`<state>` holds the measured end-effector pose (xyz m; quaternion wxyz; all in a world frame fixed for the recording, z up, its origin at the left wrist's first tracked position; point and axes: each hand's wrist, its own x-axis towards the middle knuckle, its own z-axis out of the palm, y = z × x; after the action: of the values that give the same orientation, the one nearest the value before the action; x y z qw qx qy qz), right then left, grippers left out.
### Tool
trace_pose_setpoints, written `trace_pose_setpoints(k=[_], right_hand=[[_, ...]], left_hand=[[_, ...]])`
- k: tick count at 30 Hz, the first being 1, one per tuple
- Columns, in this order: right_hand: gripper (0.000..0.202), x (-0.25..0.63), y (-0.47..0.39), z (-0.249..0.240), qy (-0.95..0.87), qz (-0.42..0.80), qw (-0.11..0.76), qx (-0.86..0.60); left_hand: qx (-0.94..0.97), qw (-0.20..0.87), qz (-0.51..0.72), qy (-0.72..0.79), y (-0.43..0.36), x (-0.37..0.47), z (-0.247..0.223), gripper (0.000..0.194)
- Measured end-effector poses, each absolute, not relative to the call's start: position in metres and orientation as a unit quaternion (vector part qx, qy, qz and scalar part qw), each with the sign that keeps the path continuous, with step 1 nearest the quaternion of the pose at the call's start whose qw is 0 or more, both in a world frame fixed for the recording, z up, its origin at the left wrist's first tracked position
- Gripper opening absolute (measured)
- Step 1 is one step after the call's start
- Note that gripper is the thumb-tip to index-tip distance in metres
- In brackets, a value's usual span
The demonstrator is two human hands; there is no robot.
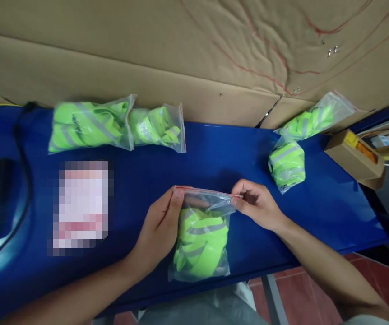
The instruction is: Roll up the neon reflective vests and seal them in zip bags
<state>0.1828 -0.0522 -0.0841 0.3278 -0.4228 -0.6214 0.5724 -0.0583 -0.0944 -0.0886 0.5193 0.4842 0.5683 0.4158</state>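
Note:
A clear zip bag (201, 243) with a folded neon-yellow reflective item inside hangs between my hands over the front part of the blue table. My left hand (163, 219) grips the bag's upper left corner, its thumb pressed on the front and the other fingers behind. At the opposite end of the red-lined zip strip, my right hand (257, 203) pinches the corner between thumb and forefinger. Grey reflective stripes cross the bright fabric. Whether the zip is fully closed I cannot tell.
Similar filled bags lie at the back left, a large one (91, 125) beside a smaller one (157, 127). Two more, one upper (307, 121) and one lower (287, 164), sit at the right near a cardboard box (355, 155). A blurred-out sheet (82, 203) and black cable (25, 167) are left.

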Motion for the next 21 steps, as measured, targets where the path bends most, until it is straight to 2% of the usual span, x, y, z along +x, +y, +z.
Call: trace_pose_setpoints(k=[4,9,15,21], right_hand=[[0.019,0.183,-0.054,-0.084,-0.623,0.594,0.295,-0.414],[0.022,0.181,-0.057,-0.085,-0.626,0.588,0.289,-0.423],[0.02,0.181,-0.057,-0.083,-0.628,0.587,0.279,-0.429],[0.025,0.182,-0.057,-0.079,-0.627,0.602,0.245,-0.43]], left_hand=[[0.512,0.483,0.403,0.585,-0.101,-0.055,-0.088,0.043],[0.53,0.487,0.395,0.571,-0.105,-0.053,-0.09,0.042],[0.492,0.544,0.402,0.548,-0.106,-0.052,-0.087,0.041],[0.463,0.583,0.41,0.527,-0.104,-0.052,-0.084,0.027]])
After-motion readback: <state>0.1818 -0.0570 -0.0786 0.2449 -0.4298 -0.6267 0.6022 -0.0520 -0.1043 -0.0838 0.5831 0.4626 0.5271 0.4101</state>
